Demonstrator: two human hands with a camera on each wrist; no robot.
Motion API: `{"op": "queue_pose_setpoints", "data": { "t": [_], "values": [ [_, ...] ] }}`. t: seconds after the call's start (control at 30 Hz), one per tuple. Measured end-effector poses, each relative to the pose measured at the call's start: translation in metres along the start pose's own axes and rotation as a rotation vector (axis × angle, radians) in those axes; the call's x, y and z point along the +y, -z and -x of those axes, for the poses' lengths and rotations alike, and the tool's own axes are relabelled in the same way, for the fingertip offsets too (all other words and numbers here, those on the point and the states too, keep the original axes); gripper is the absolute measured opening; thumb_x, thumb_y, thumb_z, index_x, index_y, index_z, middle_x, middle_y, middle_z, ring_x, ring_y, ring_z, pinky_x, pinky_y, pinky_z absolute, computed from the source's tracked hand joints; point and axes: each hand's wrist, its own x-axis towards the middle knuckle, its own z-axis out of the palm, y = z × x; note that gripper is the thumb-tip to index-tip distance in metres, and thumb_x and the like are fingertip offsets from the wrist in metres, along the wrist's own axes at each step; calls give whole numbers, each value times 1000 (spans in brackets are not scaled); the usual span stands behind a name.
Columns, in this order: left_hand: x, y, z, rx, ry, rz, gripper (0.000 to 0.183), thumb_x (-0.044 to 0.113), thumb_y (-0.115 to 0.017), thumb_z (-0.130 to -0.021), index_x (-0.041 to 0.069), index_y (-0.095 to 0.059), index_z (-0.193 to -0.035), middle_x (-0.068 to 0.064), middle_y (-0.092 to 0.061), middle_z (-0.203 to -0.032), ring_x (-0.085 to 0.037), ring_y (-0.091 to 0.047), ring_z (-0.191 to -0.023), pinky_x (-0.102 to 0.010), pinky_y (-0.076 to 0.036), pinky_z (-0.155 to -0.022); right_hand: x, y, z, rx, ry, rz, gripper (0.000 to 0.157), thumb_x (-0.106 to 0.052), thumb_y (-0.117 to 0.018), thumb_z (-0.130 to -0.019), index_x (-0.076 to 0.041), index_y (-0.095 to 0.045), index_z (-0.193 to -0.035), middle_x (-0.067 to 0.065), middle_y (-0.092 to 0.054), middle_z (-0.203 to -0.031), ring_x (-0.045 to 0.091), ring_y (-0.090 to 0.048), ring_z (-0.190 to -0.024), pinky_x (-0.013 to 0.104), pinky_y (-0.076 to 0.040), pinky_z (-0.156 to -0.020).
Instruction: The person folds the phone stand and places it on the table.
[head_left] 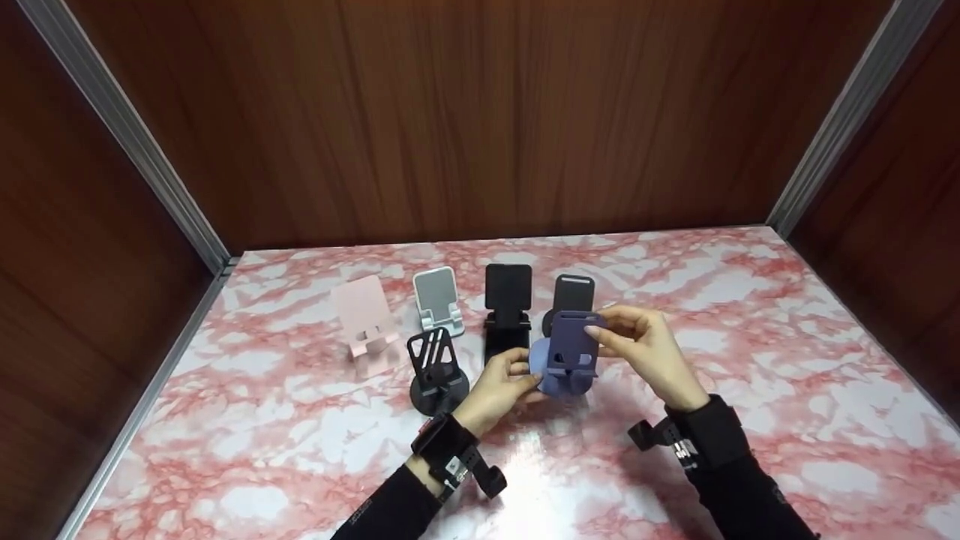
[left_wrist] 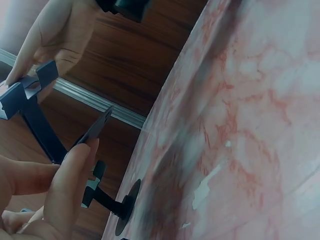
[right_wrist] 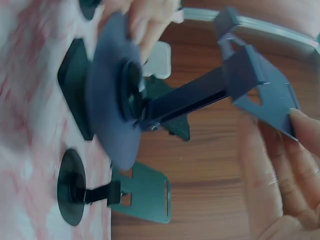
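A purple phone stand with a round base is held up off the table between both hands. My left hand pinches the edge of the round base. At the back plate's upper right edge, my right hand grips with thumb and fingers. In the right wrist view an arm joins the tilted base to the plate. A black phone stand with a slotted top stands just behind, partly covered by the purple one. Left of it is a taller black phone stand, its base partly hidden by my left hand.
Farther left stand a pink phone stand, a white and grey phone stand and a black phone stand with a slatted plate. The table has a red and white marbled top. Brown wood-look panels enclose its back and sides.
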Motion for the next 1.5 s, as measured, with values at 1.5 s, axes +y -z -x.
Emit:
{"op": "queue_pose_setpoints", "data": {
  "t": [1.5],
  "values": [
    [4,0,2,51,-329,-288,26,-22,-64,-96,-16,-60,-121,-33,-77,-106,-33,-78,-82,-59,-69,-80,0,17,-2,-236,-78,-56,24,3,-60,-110,7,-62,-87,0,-74,-86,10,-75,-77,32,-70,-76]
  ]
}}
